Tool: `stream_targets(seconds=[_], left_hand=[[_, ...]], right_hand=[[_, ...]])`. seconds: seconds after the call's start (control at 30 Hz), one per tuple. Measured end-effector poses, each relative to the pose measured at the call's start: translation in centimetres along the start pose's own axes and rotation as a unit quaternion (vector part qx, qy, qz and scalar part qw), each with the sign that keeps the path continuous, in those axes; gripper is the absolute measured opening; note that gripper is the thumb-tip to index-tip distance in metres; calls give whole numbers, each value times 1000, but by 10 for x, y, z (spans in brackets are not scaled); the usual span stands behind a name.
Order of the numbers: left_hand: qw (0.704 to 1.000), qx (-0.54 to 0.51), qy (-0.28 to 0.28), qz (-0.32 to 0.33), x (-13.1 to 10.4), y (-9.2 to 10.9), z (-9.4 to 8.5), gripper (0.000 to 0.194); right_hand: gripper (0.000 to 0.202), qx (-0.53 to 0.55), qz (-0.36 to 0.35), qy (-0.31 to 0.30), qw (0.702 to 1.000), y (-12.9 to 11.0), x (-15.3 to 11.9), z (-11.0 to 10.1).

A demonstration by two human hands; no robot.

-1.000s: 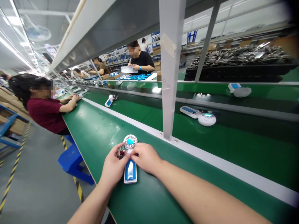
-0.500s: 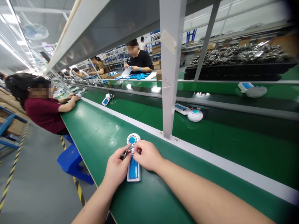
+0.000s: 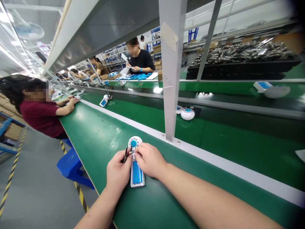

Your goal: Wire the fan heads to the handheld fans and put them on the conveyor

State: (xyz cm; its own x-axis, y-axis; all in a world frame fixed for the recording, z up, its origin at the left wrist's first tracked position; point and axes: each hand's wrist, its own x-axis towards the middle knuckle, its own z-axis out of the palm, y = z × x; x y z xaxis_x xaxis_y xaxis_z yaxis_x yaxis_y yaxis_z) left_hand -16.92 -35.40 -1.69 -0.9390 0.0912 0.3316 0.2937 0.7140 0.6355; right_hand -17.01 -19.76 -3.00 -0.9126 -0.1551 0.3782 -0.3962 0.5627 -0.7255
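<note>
A white handheld fan housing lies on the green bench, its round vented head pointing away from me and a blue panel in its handle. My left hand pinches a small dark circuit board, tilted on edge just left of the fan's neck, with a bit of red showing beside it. Over that neck, my right hand has its fingers closed; what lies between the fingertips is hidden. Both hands touch or nearly touch the housing.
Beyond the bench's pale edge strip runs a green conveyor carrying similar fan parts. A grey post rises ahead. Co-workers sit at the left and across. A blue stool stands at left.
The circuit board in my left hand has turned, so its dark face and some red now show. On the conveyor, the nearby fan part has shifted left behind the post.
</note>
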Motion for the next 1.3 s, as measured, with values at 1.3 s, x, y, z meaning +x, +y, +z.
stream_targets(seconds=[1.3], left_hand=[[963, 101, -22, 248, 2, -18, -4, 27]], right_hand=[[18, -52, -8, -38, 998, -1, -2, -7]])
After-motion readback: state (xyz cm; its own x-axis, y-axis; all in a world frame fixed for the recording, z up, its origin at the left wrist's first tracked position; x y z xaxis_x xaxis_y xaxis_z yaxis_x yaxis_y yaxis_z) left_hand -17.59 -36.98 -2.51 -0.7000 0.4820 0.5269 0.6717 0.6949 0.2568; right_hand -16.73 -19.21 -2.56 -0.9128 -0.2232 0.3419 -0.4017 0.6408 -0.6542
